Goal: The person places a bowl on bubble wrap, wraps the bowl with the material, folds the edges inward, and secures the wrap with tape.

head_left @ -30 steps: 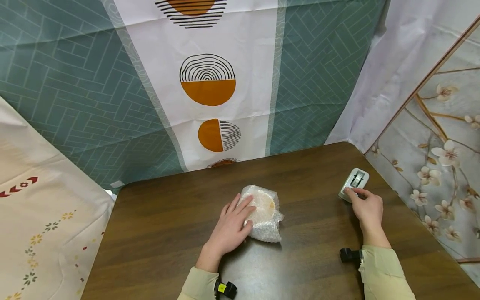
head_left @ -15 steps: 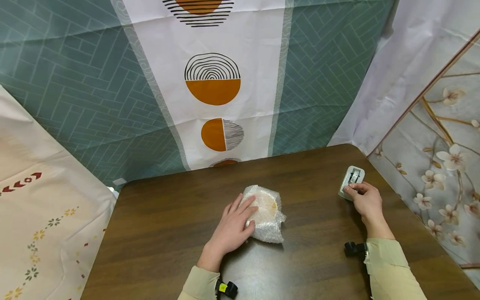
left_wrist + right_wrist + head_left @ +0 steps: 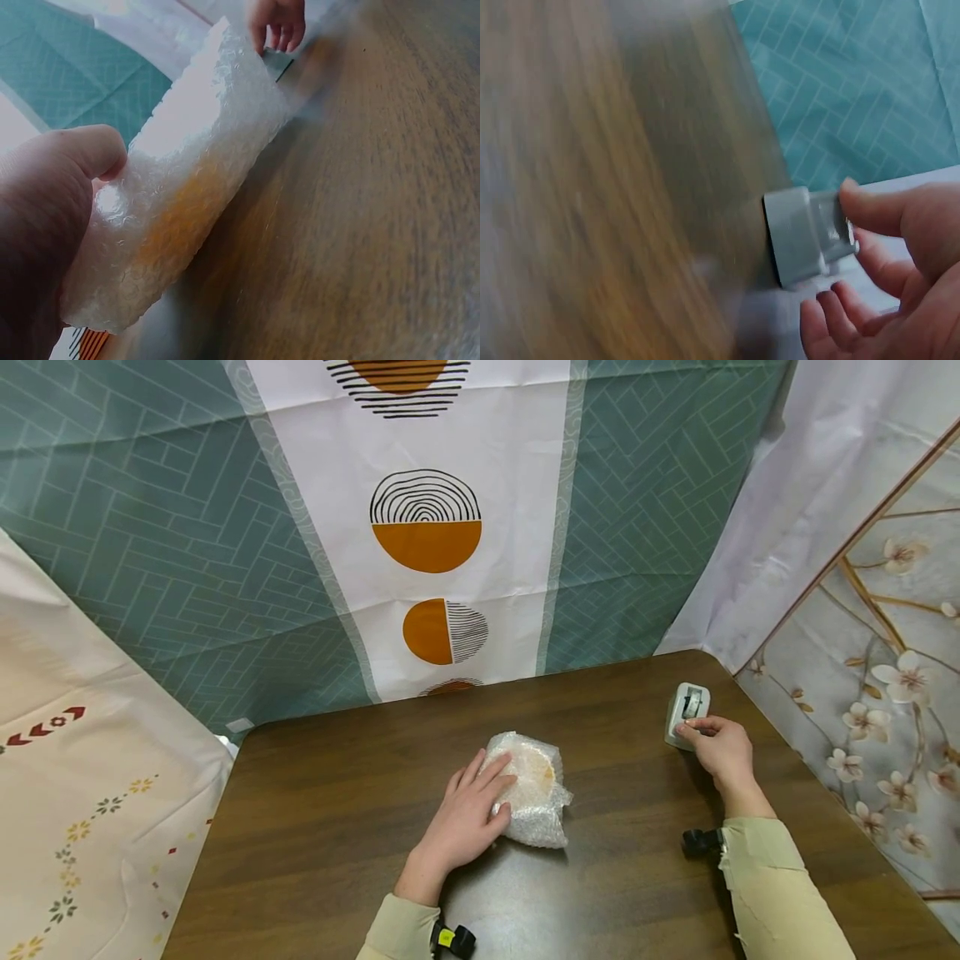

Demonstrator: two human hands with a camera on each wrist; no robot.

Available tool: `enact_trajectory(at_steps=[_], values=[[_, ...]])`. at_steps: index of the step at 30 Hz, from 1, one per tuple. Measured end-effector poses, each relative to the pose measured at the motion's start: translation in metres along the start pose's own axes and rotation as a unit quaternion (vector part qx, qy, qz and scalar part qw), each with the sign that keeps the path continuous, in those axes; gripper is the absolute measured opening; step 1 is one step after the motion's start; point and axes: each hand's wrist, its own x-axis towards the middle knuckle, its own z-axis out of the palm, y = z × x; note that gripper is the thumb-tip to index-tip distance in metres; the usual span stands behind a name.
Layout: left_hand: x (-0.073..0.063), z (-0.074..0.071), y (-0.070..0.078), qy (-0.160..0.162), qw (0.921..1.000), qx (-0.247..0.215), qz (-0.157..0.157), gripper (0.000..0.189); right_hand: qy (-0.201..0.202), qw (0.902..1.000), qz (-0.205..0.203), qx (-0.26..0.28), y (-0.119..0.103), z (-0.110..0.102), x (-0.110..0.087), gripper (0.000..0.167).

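A bubble-wrapped package (image 3: 531, 789), with something orange-yellow showing through the wrap, lies on the brown wooden table. My left hand (image 3: 465, 810) rests on its left side, fingers extended over the top and thumb along the near side. In the left wrist view, the thumb touches the bubble wrap (image 3: 187, 172). Farther right, my right hand (image 3: 723, 750) pinches a pale grey tape dispenser (image 3: 677, 727) between thumb and fingers, at the end nearest me. The right wrist view shows the tape dispenser (image 3: 791, 232) close over the table, its base edged in black, the other fingers loosely bent.
The wooden table (image 3: 322, 810) ends at a teal and white patterned cloth (image 3: 480, 552) at the back. A floral cloth (image 3: 862, 727) hangs along the right edge, and a cream cloth (image 3: 97, 793) along the left.
The right hand has moved the tape dispenser a little to the left and away from me. The left hand stays on the package; the head view has shifted slightly.
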Motion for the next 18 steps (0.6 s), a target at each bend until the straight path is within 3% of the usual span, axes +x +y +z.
enact_trajectory(at_steps=[5, 18], values=[[-0.0002, 0.0007, 0.0002, 0.0, 1.0, 0.003, -0.001, 0.048, 0.038, 0.999, 0.015, -0.016, -0.006, 0.0068, -0.0043, 0.04], [0.0, -0.0014, 0.0022, 0.008, 1.0, 0.001, 0.003, 0.047, 0.049, 0.997, 0.026, -0.055, -0.0115, 0.0082, -0.0071, 0.042]])
